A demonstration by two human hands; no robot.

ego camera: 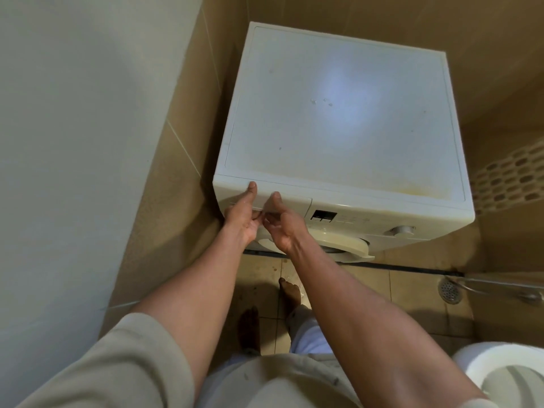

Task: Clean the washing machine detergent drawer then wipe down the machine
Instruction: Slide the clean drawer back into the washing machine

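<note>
A white front-loading washing machine (338, 113) stands in a tiled corner, its flat top dusty and yellow-stained near the front edge. The detergent drawer (294, 203) sits closed at the left of the front panel. My left hand (243, 214) and my right hand (279, 222) are both at the drawer front. Their thumbs press on its upper edge and their fingers curl under its handle recess. The fingertips are hidden below the panel.
A display (323, 215) and a round dial (401, 230) lie right of the drawer, the door rim (347, 245) below. A wall (73, 142) stands close on the left. A floor drain (449, 290), a hose and a toilet (506, 375) are at the right. My bare feet are on the tiles.
</note>
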